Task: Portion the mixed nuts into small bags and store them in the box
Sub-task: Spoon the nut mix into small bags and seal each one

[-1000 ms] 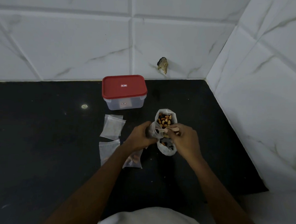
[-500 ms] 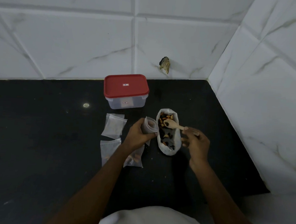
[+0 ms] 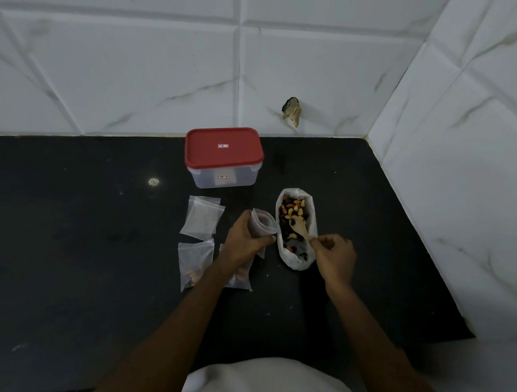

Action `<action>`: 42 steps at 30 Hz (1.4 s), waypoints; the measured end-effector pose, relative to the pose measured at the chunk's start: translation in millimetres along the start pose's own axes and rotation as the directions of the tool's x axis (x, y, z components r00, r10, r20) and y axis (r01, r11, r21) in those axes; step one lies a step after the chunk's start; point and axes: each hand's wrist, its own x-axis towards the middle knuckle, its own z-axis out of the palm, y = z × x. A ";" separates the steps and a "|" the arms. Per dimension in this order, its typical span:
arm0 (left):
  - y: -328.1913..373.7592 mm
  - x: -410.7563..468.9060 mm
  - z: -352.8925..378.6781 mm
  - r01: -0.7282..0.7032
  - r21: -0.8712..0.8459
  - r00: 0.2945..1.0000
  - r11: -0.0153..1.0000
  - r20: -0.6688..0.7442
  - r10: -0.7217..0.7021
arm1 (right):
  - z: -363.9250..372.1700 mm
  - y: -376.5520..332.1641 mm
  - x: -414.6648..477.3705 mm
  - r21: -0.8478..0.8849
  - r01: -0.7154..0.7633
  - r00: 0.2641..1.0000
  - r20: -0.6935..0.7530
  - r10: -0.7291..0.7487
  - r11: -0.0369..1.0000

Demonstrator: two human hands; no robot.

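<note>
A white bag of mixed nuts [image 3: 293, 262] lies open on the black counter. My right hand [image 3: 335, 256] pinches the handle of a wooden spoon [image 3: 300, 228] whose bowl lies in the nuts. Just left of it, my left hand [image 3: 244, 240] grips a small clear bag [image 3: 261, 224] with its mouth held open. A clear box with a red lid [image 3: 224, 147], closed, stands behind near the wall. A small bag with some nuts [image 3: 194, 263] lies at the left; another [image 3: 241, 277] is partly hidden under my left wrist.
An empty small clear bag [image 3: 202, 218] lies flat between the box and the filled one. Tiled walls close the counter at the back and right, forming a corner. A brown chip [image 3: 291, 110] marks the back wall. A white cloth [image 3: 271, 382] shows at the bottom.
My right hand drew the spoon away from the small bag, to the right, then dipped it lower into the nut bag. My left hand keeps the small bag open in about the same spot.
</note>
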 end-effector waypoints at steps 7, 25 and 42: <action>-1.3 1.4 6.5 -0.026 0.120 0.997 0.992 -0.068 0.034 | -2.3 -49.4 -23.3 0.206 0.320 0.867 0.329 -0.373 0.925; 44.4 -24.6 -25.4 -0.045 -0.278 0.999 0.960 0.006 0.048 | 2.5 -84.8 -30.8 0.525 0.100 0.880 0.349 -0.321 0.845; 30.3 -32.3 -23.3 -0.069 -0.336 0.997 0.939 -0.044 0.058 | 10.0 -69.1 -42.1 0.442 0.210 0.898 0.265 -0.351 0.872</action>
